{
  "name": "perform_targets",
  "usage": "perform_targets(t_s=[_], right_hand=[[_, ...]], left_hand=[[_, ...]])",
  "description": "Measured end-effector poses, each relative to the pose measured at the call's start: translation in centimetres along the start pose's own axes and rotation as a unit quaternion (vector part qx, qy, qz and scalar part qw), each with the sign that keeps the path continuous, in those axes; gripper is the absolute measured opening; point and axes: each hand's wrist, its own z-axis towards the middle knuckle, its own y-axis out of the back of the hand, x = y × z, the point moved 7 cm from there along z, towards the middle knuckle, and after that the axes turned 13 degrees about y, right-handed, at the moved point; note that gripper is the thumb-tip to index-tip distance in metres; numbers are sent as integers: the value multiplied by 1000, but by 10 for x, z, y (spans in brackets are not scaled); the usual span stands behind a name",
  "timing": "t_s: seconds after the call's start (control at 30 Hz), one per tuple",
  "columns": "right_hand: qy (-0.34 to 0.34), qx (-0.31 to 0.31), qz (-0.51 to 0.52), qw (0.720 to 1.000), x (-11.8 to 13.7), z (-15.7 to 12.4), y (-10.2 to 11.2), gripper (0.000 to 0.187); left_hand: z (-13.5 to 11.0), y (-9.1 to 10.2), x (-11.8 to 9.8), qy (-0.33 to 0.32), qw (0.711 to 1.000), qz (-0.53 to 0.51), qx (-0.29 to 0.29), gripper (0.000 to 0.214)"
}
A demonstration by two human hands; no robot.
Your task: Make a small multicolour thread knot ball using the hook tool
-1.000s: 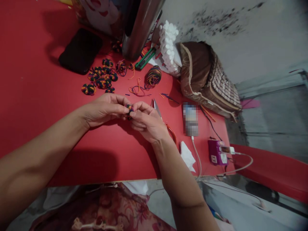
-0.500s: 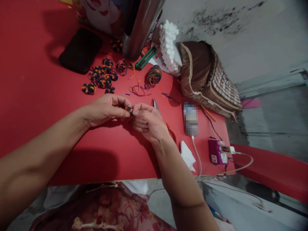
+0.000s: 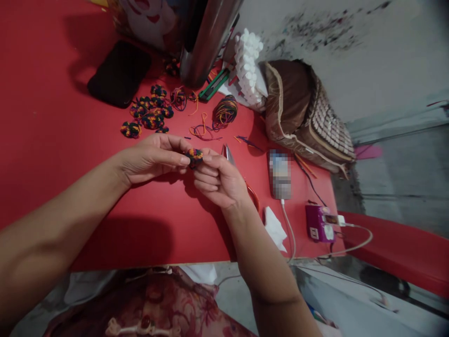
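Between my hands is a small multicoloured crocheted flower [image 3: 195, 157] in dark green, orange and pink yarn. My left hand [image 3: 154, 158] pinches its left side between thumb and fingers. On the other side, my right hand [image 3: 219, 177] grips its right edge with thumb and forefinger, the other fingers curled in. Several similar crocheted flowers [image 3: 151, 117] lie in a cluster beyond my left hand. Scissors [image 3: 228, 154] with orange-red handles rest partly hidden behind my right hand. A ball of multicoloured yarn [image 3: 225, 110] sits farther back, with loose strands beside it.
On the red table [image 3: 133, 234] lie a black case-like object [image 3: 119, 74], a green box cutter [image 3: 213, 85], a phone [image 3: 279, 174] on a cable, a crumpled white tissue [image 3: 274, 229] and a purple power box [image 3: 320, 223]. A metal cylinder [image 3: 206, 47] and a brown bag-like item [image 3: 291, 100] stand behind.
The fingers of my right hand have shifted on the crocheted flower, and more of it now shows between both hands. The view has moved slightly.
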Motion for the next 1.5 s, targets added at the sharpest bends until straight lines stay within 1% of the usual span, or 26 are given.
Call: perform_targets(t_s=[0.17, 0.3, 0.4, 0.47, 0.63, 0.73, 0.87, 0.97, 1.03, 1.13, 1.2, 1.27, 1.37, 1.5], right_hand=[[14, -7, -29, 999, 0, 0, 0, 30], [43, -37, -91, 994, 3, -1, 4, 28], [50, -44, -108, 992, 4, -1, 4, 26], [51, -44, -109, 992, 4, -2, 2, 26], [35, -43, -116, 992, 2, -2, 1, 32], [23, -38, -92, 995, 1, -2, 2, 29], [-20, 5, -45, 999, -5, -2, 0, 22], [-40, 26, -16, 999, -6, -2, -2, 20], [-45, 21, 12, 999, -5, -1, -1, 21], [-44, -5, 57, 997, -3, 0, 2, 24], [-46, -9, 77, 996, -3, 1, 2, 25], [-53, -3, 79, 995, -4, 2, 1, 25], [-54, 3, 52, 997, -6, 3, 0, 28], [-21, 0, 1, 1000, -4, 2, -2, 23]], left_hand=[[1, -2, -3, -13, 1000, 18, -5, 24], [1, 0, -2, -2, 998, 52, -31, 28], [1, 0, 0, 5, 997, 68, -31, 28], [0, -1, 0, -2, 997, 74, -32, 26], [1, 2, 1, -7, 995, 91, -51, 23], [1, 2, 2, -9, 994, 99, -38, 21], [2, 2, 3, -8, 994, 104, -12, 18], [2, 2, 4, -11, 995, 101, -8, 17], [2, 2, 3, -14, 996, 91, -14, 18], [2, 2, 3, -11, 997, 77, -23, 22], [2, 2, 3, -7, 997, 71, -28, 23], [2, 2, 2, -8, 997, 68, -35, 22], [1, 3, 1, -9, 997, 62, -39, 22], [1, 3, 1, -1, 998, 47, -39, 19]])
